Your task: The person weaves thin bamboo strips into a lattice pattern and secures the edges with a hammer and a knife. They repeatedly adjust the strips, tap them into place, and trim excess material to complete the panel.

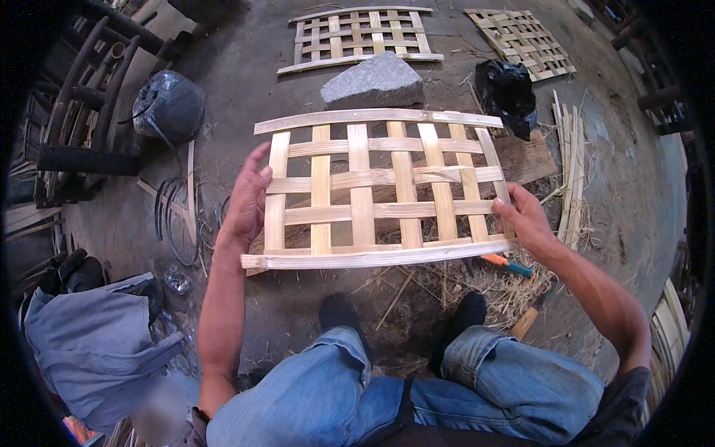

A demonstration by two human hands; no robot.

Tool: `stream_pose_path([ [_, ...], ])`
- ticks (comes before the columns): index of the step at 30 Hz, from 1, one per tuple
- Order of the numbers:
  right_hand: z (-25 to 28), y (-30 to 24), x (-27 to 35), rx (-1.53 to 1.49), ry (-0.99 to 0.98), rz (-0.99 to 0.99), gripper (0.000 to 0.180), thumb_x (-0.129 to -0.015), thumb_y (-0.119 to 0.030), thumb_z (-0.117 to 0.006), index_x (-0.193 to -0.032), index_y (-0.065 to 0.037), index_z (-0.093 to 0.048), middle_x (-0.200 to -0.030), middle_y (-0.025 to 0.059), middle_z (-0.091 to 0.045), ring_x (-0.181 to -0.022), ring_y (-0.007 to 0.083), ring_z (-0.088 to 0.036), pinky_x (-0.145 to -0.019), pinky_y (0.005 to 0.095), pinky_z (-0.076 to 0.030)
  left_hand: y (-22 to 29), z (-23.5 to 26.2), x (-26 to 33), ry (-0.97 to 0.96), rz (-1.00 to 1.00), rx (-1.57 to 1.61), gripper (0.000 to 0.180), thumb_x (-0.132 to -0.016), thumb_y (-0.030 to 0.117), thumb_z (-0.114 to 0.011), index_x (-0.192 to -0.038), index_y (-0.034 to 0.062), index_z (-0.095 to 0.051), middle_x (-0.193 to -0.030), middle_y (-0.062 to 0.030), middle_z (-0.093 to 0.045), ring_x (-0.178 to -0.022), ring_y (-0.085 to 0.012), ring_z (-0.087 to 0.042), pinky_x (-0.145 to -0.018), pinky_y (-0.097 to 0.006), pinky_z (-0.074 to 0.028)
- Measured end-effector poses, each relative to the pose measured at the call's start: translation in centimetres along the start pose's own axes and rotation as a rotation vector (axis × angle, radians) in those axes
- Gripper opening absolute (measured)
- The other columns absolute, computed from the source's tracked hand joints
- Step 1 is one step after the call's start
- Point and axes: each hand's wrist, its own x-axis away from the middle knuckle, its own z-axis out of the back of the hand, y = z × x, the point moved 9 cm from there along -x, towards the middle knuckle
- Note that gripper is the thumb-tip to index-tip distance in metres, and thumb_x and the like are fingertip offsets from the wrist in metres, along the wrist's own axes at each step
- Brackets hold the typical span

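Bamboo lattice panel (380, 190) gripped at both side edges by left hand (246, 201) and right hand (525, 220).

I note a bare, dusty concrete floor (246, 67) under even daylight, littered with bamboo shavings (491, 287). A grey stone block (372, 80) sits ahead, two woven lattice panels (357, 37) beyond it, dark wooden furniture (82, 112) at left.
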Motion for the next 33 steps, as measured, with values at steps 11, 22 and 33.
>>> stream_pose_path([
  [11, 3.0, -6.4, -0.2, -0.355, -0.171, 0.018, 0.059, -0.082, -0.006, -0.039, -0.141, 0.003, -0.043, -0.118, 0.0174, -0.065, -0.091, 0.0186, -0.069, -0.081, 0.0301, -0.058, 3.0, 2.6, 1.2, 0.06, -0.437, -0.534, 0.032, -0.088, 0.005, -0.066, -0.12, 0.0012, -0.063, -0.1, -0.0037, -0.066, -0.091, -0.0112, -0.062, -0.085, -0.026, -0.05],
  [22, 5.4, -7.5, -1.3, -0.168, -0.118, 0.194, 0.02, -0.096, -0.026, -0.064, -0.092, -0.007, -0.059, -0.067, -0.0046, -0.055, -0.057, 0.0025, -0.052, -0.049, 0.0184, -0.039, 0.9, 3.5, 0.7, 0.046, -0.084, -0.507, 0.03, -0.094, 0.03, -0.062, -0.101, 0.0004, -0.067, -0.088, 0.0004, -0.065, -0.082, -0.0074, -0.055, -0.079, -0.026, -0.044],
  [33, 5.3, -4.4, -0.9, -0.16, -0.073, 0.114, 0.018, -0.096, -0.024, -0.061, -0.091, -0.007, -0.062, -0.066, -0.0066, -0.052, -0.058, 0.0028, -0.046, -0.05, 0.0209, -0.036, -2.5, 2.6, 2.6, -0.047, 0.207, -0.475, 0.028, -0.095, 0.028, -0.059, -0.105, 0.0031, -0.066, -0.087, 0.0028, -0.064, -0.076, -0.0043, -0.054, -0.073, -0.024, -0.045],
])
